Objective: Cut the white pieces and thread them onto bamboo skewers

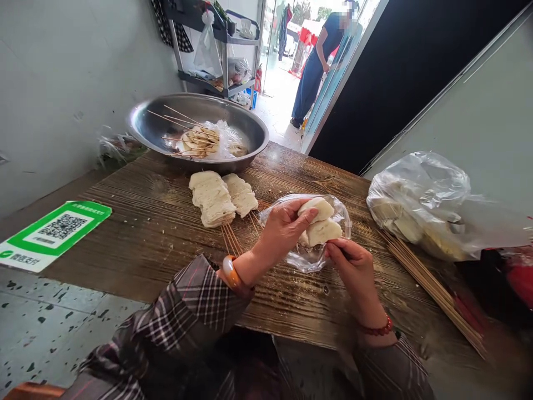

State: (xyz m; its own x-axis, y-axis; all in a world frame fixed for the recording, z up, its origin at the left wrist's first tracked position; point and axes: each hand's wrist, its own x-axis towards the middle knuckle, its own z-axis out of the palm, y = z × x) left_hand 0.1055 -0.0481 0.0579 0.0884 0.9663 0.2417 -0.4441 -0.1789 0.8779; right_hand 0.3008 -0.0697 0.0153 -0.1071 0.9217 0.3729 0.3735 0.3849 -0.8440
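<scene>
My left hand is closed on two pale, bread-like slices, one above the other, with the thumb across the upper one. At the lower right corner of these slices, my right hand pinches with thumb and forefinger; what lies between them is too hidden to name. Under both hands an open clear plastic bag rests on the wooden table, with more pale pieces partly showing. To the left lie stacked skewered slices and a smaller stack, their thin sticks pointing toward me.
A wide steel basin behind holds skewered slices and plastic. On the right, a bundle of wooden skewers lies beside a full plastic bag. A green QR-code sign is at the left edge. A person stands by the doorway.
</scene>
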